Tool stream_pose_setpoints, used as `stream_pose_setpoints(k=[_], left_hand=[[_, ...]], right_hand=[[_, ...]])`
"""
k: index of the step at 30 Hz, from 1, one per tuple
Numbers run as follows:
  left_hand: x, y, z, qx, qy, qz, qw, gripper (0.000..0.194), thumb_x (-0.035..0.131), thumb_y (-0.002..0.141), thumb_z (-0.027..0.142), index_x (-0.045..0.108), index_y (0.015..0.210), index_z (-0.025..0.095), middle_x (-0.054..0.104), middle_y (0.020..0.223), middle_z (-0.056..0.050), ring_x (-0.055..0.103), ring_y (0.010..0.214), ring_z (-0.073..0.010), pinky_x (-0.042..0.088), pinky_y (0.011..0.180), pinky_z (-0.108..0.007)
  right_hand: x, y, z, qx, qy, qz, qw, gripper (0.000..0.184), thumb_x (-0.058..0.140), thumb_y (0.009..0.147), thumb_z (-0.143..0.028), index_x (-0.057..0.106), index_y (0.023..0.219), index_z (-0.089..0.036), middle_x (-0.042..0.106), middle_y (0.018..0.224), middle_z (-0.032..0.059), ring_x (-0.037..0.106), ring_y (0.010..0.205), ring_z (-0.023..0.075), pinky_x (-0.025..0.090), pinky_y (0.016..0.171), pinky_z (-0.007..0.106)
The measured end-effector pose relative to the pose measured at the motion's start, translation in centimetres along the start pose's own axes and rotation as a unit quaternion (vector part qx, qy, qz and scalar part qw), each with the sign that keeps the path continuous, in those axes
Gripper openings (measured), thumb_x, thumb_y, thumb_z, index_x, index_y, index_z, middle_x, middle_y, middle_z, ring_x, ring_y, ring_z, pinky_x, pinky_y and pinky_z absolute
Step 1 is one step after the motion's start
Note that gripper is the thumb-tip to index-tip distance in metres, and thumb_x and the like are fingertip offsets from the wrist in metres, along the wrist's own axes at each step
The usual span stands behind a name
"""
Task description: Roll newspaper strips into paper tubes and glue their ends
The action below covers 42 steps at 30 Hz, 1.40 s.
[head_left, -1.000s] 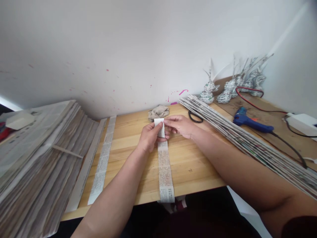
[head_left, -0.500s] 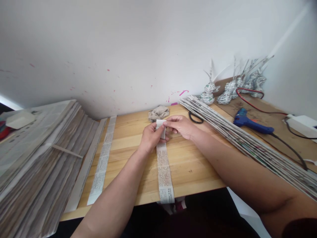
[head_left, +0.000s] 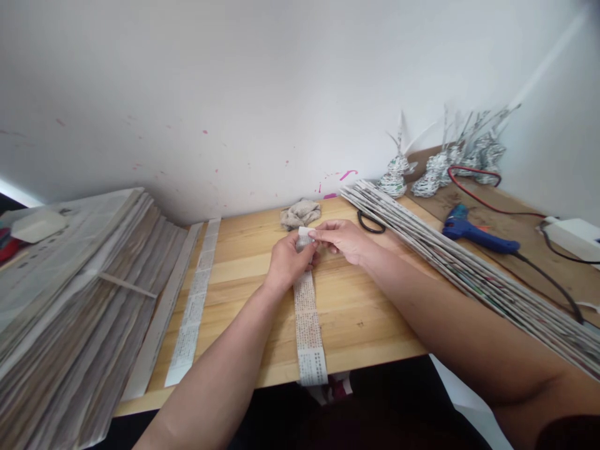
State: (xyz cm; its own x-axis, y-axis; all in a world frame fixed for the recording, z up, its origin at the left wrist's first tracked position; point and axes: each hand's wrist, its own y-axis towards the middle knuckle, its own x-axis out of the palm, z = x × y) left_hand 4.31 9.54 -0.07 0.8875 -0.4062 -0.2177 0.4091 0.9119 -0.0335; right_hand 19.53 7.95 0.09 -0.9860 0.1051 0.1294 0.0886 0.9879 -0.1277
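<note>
A printed newspaper strip [head_left: 309, 325] runs from between my hands down over the near edge of the wooden table. My left hand [head_left: 289, 257] pinches it near its far end, thumb on top. The fingertips of my right hand [head_left: 341, 240] close on the right side of that same end, at its top corner. Beyond my hands lies a crumpled grey cloth [head_left: 300, 213]. Another newspaper strip [head_left: 194, 312] lies flat on the table to the left of my left arm.
Stacked newspaper sheets [head_left: 117, 312] fill the left side. Thin rolled paper sticks [head_left: 450, 265] lie at right, beside black-handled scissors or a similar loop [head_left: 371, 222]. Further right are a blue glue gun [head_left: 482, 237], a white power strip [head_left: 574, 237] and several woven paper figures [head_left: 392, 176] by the wall.
The lower part of the strip has swung slightly left. Its far end has turned a little between my fingers, while both hands stay in nearly the same place.
</note>
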Motion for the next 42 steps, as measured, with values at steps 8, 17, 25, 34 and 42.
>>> stream_pose_setpoints(k=[8,17,25,34,42], left_hand=[[-0.4,0.1,0.3,-0.042,-0.127,-0.007,0.991,0.026,0.07,0.078,0.033,0.062,0.093,0.014,0.069,0.069,-0.005,0.066,0.057,-0.0157,0.052,0.05,-0.023],[-0.4,0.2,0.4,-0.057,-0.147,-0.043,0.987,0.024,0.065,0.082,0.031,0.064,0.097,0.012,0.069,0.068,-0.007,0.066,0.056,-0.0147,0.052,0.051,-0.022],[-0.2,0.3,0.0,-0.062,-0.146,-0.051,0.986,0.023,0.059,0.086,0.03,0.062,0.102,0.013,0.07,0.072,-0.007,0.068,0.059,-0.0159,0.055,0.055,-0.026],[0.0,0.0,0.0,-0.043,-0.099,-0.05,0.993,0.023,0.055,0.09,0.033,0.057,0.105,0.015,0.07,0.077,-0.007,0.069,0.064,-0.0173,0.056,0.057,-0.029],[-0.1,0.3,0.0,-0.06,-0.136,-0.041,0.988,0.022,0.057,0.089,0.033,0.059,0.101,0.014,0.069,0.071,-0.006,0.067,0.058,-0.0166,0.056,0.056,-0.028]], right_hand=[[-0.3,-0.4,-0.7,-0.034,-0.013,-0.018,0.999,0.036,0.072,0.071,-0.05,0.062,0.068,-0.016,0.052,0.06,-0.0028,0.038,0.05,0.0067,0.023,0.044,0.023],[-0.3,-0.4,-0.4,-0.051,-0.086,-0.025,0.995,0.03,0.071,0.073,-0.041,0.074,0.087,-0.014,0.066,0.078,0.0045,0.051,0.065,0.0117,0.033,0.053,0.024],[0.0,-0.5,-0.7,-0.059,-0.077,-0.001,0.995,0.026,0.072,0.072,-0.039,0.066,0.068,-0.014,0.05,0.055,-0.0031,0.04,0.051,0.008,0.027,0.047,0.025],[0.4,0.0,0.3,-0.047,-0.036,0.058,0.997,0.032,0.08,0.061,-0.042,0.067,0.069,-0.014,0.055,0.056,-0.0018,0.04,0.05,0.0075,0.024,0.043,0.023],[0.2,-0.2,-0.2,-0.032,-0.02,0.008,0.999,0.037,0.078,0.064,-0.05,0.064,0.069,-0.016,0.054,0.057,-0.0013,0.041,0.05,0.0082,0.025,0.042,0.023]])
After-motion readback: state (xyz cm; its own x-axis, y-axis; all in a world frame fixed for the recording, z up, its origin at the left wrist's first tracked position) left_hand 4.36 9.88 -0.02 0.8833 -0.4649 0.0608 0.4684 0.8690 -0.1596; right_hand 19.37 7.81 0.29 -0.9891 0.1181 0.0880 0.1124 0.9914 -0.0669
